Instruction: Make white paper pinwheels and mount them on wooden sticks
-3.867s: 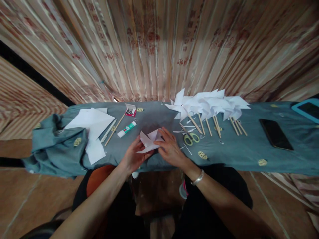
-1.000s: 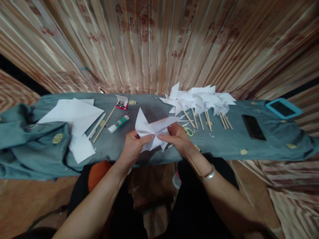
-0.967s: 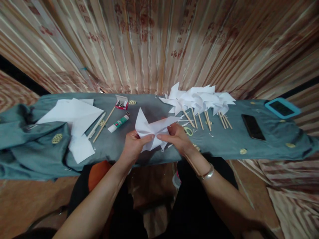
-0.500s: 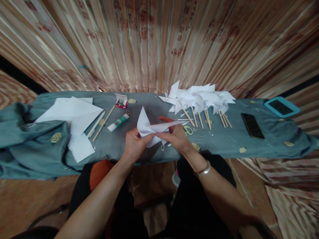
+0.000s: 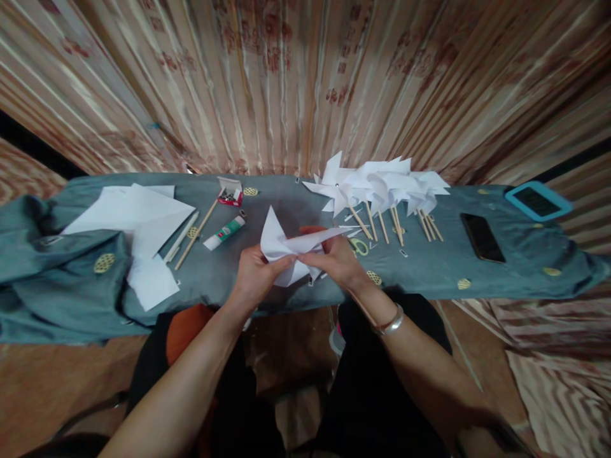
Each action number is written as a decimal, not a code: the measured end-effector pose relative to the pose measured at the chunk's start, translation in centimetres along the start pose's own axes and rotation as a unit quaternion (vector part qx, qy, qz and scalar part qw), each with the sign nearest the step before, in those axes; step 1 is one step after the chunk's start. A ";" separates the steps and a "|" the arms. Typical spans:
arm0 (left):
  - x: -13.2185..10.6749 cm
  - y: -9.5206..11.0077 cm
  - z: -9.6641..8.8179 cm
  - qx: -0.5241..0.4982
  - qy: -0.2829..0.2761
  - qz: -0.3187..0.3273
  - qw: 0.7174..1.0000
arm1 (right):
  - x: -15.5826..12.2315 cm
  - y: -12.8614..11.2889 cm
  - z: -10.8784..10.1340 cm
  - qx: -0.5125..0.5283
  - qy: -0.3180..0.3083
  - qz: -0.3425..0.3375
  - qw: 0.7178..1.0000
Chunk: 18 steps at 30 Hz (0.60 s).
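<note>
A white paper pinwheel (image 5: 274,240) with curled blades is held up above the front of the table, between both hands. My left hand (image 5: 258,270) is closed on its left side, thumb pressed near the centre. From the right, my right hand (image 5: 337,259) pinches the same paper, its thumb tip close to the left one. No stick shows on this pinwheel; its underside is hidden. Beyond my right hand lie scissors with green handles (image 5: 359,246), partly covered. A glue stick (image 5: 224,233) rests on the cloth left of my left hand.
Several finished pinwheels on sticks (image 5: 377,184) lie at the back right. A phone (image 5: 482,237) and a blue-framed device (image 5: 538,201) are further right. To the left are white paper sheets (image 5: 138,213), a wooden stick (image 5: 195,235), a pen (image 5: 181,237) and a small open box (image 5: 230,192) of metal pieces.
Both hands keep their hold on the paper pinwheel, with hardly any movement. The whole view has shifted slightly.
</note>
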<state>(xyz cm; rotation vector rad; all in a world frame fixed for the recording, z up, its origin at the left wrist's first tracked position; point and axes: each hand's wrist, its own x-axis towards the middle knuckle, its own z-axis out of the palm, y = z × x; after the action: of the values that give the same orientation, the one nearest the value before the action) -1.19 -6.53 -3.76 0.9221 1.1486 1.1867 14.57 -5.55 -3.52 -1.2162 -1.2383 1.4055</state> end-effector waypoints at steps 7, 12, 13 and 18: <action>-0.2 -0.1 -0.1 0.000 -0.003 -0.006 1.000 | 0.2 1.0 -0.2 -0.017 -0.004 -0.008 1.000; -0.5 -0.2 -0.5 0.010 -0.001 -0.001 1.000 | 0.0 1.0 0.2 -0.006 -0.022 -0.001 1.000; -0.5 -0.2 -0.6 0.009 0.002 -0.001 1.000 | -0.1 0.8 0.3 0.004 -0.027 0.004 1.000; -0.7 0.1 -1.4 -0.020 0.057 -0.007 0.998 | -0.1 -0.5 0.6 0.058 -0.058 0.013 0.997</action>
<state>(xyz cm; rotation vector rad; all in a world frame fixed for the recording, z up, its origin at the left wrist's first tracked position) -2.56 -7.29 -3.84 0.8237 1.2164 1.2588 13.96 -5.72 -3.02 -1.0880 -1.2049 1.5631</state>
